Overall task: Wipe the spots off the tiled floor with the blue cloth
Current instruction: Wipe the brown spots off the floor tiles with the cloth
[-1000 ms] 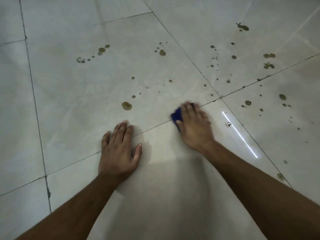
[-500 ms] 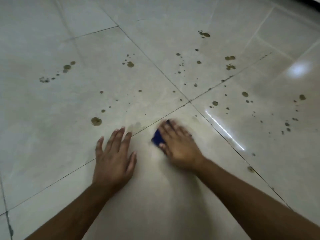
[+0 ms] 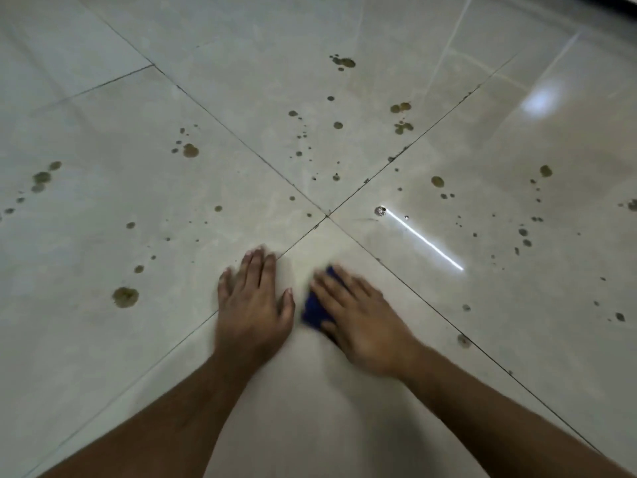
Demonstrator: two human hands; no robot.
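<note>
My right hand [image 3: 362, 322] presses flat on the blue cloth [image 3: 314, 310], which shows only at the hand's left edge on the near tile; the hand is blurred. My left hand [image 3: 253, 301] lies flat, fingers spread, on the pale tiled floor [image 3: 103, 339] just left of the cloth, almost touching it. Brown spots dot the tiles: a large one [image 3: 125, 297] at the left, a cluster [image 3: 190, 150] further back, several [image 3: 401, 127] on the far tile and more [image 3: 437, 181] on the right tile.
Dark grout lines cross at a joint [image 3: 326, 215] just beyond my hands. A bright streak of reflected light [image 3: 424, 240] lies on the glossy right tile, with a round glare patch [image 3: 539, 100] further back.
My right hand has dragged the cloth back and to the left, close beside my left hand. The view has shifted so the grout joint sits nearer the centre.
</note>
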